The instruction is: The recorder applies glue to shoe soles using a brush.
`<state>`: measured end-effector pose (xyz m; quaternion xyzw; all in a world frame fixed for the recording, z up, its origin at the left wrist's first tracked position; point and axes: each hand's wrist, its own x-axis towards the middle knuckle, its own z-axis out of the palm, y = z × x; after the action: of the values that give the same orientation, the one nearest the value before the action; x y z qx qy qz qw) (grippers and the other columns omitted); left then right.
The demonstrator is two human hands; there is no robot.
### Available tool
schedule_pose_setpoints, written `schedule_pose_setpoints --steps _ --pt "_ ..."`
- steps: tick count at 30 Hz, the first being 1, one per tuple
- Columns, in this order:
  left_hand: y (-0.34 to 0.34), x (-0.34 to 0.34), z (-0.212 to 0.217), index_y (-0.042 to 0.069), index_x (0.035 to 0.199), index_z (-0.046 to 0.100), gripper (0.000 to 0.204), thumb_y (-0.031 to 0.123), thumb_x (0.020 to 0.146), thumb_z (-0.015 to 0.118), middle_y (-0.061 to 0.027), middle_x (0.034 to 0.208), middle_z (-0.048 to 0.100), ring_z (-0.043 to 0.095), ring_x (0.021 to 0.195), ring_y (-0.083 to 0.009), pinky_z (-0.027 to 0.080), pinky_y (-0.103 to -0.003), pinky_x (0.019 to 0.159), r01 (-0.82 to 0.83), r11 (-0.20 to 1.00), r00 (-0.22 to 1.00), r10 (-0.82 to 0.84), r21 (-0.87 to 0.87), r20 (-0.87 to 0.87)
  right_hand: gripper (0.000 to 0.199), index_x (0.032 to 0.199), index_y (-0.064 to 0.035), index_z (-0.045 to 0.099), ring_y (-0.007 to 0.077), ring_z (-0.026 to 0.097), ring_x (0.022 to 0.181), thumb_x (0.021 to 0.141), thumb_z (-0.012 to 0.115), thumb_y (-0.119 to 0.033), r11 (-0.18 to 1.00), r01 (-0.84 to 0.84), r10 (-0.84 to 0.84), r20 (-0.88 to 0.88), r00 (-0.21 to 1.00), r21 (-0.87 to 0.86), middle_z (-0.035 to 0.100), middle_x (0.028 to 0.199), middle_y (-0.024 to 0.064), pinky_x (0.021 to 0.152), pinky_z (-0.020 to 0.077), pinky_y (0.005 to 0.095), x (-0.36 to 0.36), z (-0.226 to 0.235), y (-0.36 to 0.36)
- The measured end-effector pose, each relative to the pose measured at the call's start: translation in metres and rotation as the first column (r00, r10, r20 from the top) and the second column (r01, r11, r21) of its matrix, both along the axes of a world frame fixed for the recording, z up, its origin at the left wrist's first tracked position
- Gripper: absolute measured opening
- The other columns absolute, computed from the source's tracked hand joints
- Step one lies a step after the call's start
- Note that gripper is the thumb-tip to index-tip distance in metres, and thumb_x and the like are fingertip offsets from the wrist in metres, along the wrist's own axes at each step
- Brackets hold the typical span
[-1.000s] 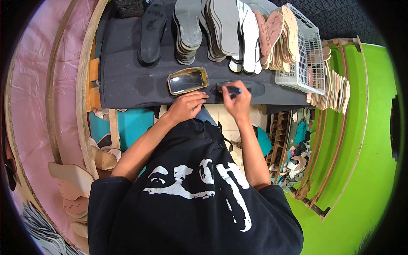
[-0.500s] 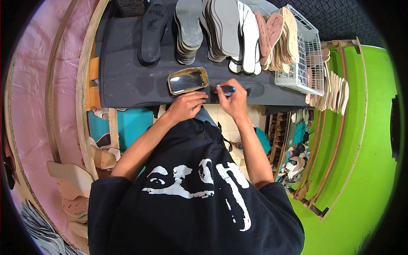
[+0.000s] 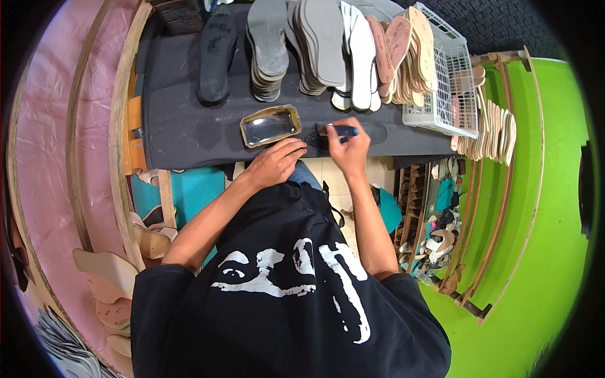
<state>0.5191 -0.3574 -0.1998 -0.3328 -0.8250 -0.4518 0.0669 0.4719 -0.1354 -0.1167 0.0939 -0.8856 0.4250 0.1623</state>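
The right hand (image 3: 350,146) pinches a small blue-handled tool (image 3: 346,131) (perhaps a brush, but its far details are too small to tell) between thumb and fingers. It holds this tool over a dark insole (image 3: 376,133), which lies flat on the black-covered table (image 3: 179,129), close to the near edge. The rounded right end of the insole shows beyond the hand, and its middle part is hidden below the fingers and the tool.

The left hand (image 3: 277,162) is at the near edge of the table, palm down, with its fingers pressed side by side and pointing to the right. The fingertips are just beside the left end of the dark insole; I cannot tell if they touch it, or if something is held under them.

On the far side of the left hand, very near to its fingers, stands a shallow tray (image 3: 295,120) with a yellowish, stained wall and a shiny dark inside.

Along the far side of the table, from left to right, there are a black insole (image 3: 216,63), two stacks of grey insoles (image 3: 324,44), some white insoles (image 3: 361,69), and pink and beige insoles (image 3: 423,53) (several overlapping). At the right, these last ones lean against a white plastic basket (image 3: 435,120).
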Motion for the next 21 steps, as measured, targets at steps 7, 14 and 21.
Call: schedule_pose_setpoints --steps 7,14,21 --pt "0.014 -0.006 0.010 -0.001 0.130 0.072 0.042 0.001 0.089 0.073 -0.0152 0.144 0.066 0.061 0.141 -0.0342 0.052 -0.045 0.117 -0.011 0.996 1.000 0.009 -0.083 -0.018 0.010 0.090 -0.0002 0.071 0.0291 0.071 0.071 0.092 0.080 -0.005 0.938 0.342 -0.340 -0.048 0.939 0.052 0.071 0.084 0.0141 0.065 0.0549 0.0359 -0.007 -0.003 0.055" --pt "0.019 -0.003 0.010 -0.001 0.130 0.071 0.044 0.001 0.087 0.076 -0.0165 0.143 0.068 0.065 0.136 -0.0358 0.054 -0.046 0.115 -0.055 0.994 0.998 0.057 -0.091 0.020 0.010 0.094 -0.0007 0.070 0.0349 0.071 0.076 0.092 0.079 -0.003 0.992 0.078 -0.086 -0.089 0.992 -0.096 0.071 0.088 0.0154 0.068 0.0559 0.0399 0.004 -0.014 0.009" --pt "0.024 -0.002 0.008 -0.001 0.127 0.073 0.046 0.000 0.082 0.079 -0.0157 0.137 0.072 0.068 0.131 -0.0359 0.056 -0.046 0.112 -0.158 0.984 0.987 0.155 -0.081 -0.038 0.010 0.089 0.0006 0.071 0.0242 0.071 0.068 0.091 0.080 -0.003 0.959 0.263 -0.265 -0.006 0.964 -0.101 0.071 0.084 0.0130 0.063 0.0550 0.0357 0.000 -0.012 0.063"
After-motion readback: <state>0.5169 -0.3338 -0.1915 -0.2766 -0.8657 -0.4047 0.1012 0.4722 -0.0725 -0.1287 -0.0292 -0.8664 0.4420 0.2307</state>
